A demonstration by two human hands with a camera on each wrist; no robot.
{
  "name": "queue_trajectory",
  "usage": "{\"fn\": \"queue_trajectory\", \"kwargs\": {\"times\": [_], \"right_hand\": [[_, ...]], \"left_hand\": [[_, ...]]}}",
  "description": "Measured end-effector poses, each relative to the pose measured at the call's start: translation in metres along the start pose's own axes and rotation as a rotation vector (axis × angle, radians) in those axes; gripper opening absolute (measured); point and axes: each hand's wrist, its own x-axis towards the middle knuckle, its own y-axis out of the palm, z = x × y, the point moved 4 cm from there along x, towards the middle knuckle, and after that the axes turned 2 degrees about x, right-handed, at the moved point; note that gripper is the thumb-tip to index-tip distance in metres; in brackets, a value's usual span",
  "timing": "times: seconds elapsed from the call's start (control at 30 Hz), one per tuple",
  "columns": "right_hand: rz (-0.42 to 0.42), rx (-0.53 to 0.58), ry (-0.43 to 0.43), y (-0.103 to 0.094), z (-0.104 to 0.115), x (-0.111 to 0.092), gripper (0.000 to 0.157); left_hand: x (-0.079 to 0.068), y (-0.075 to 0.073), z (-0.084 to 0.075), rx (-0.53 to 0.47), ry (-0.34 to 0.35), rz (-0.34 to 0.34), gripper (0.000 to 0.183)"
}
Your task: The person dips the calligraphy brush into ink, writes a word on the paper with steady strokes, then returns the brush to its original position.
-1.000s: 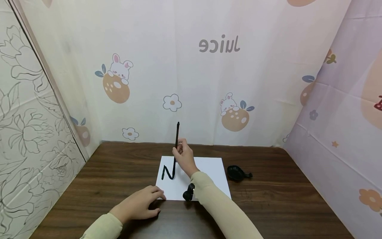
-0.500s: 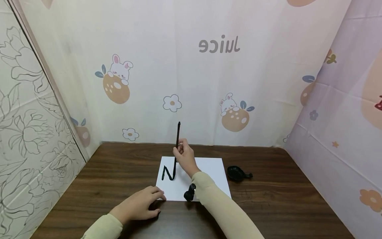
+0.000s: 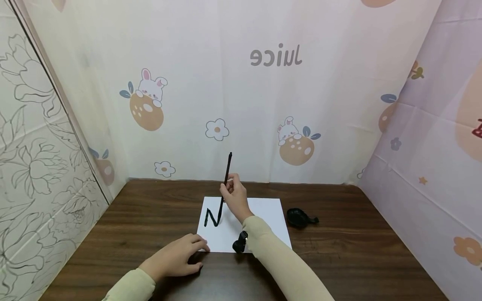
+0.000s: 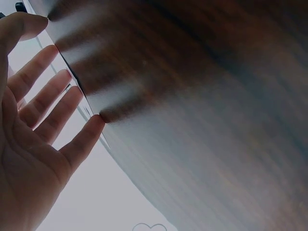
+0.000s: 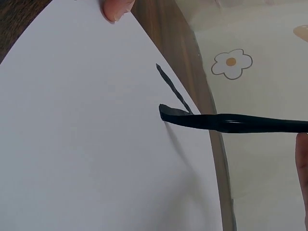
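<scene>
In the head view a white sheet of paper [image 3: 265, 215] lies on the table. My right hand [image 3: 236, 197] pinches a slim black writing brush [image 3: 228, 166] by the middle of its shaft, with its top leaning slightly right. The brush's dark tip [image 5: 166, 113] is bent against the paper in the right wrist view. It meets the lower end of a black zigzag stroke [image 3: 211, 217] near the paper's left side. My left hand [image 3: 178, 256] rests at the paper's lower left corner, fingers spread and fairly straight in the left wrist view [image 4: 43, 130], holding nothing.
A small black dish with a short handle [image 3: 297, 218] stands right of the paper, with dark contents hard to make out. The brown wood table [image 3: 350, 242] ends at a printed curtain [image 3: 244, 104] at the back. More patterned sheets hang on both sides.
The brush's top has tipped to the right, and my right hand has shifted slightly right. Its tip stays near the same spot on the paper. My left hand has not moved visibly.
</scene>
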Motion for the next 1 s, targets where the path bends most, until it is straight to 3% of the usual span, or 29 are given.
{"fn": "queue_trajectory", "kwargs": {"times": [1.0], "right_hand": [[-0.029,-0.012,-0.004,-0.0048,-0.0059,-0.0014,0.019]], "left_hand": [[0.0001,0.0010,-0.0002,-0.003,0.014,-0.018,0.031]]}}
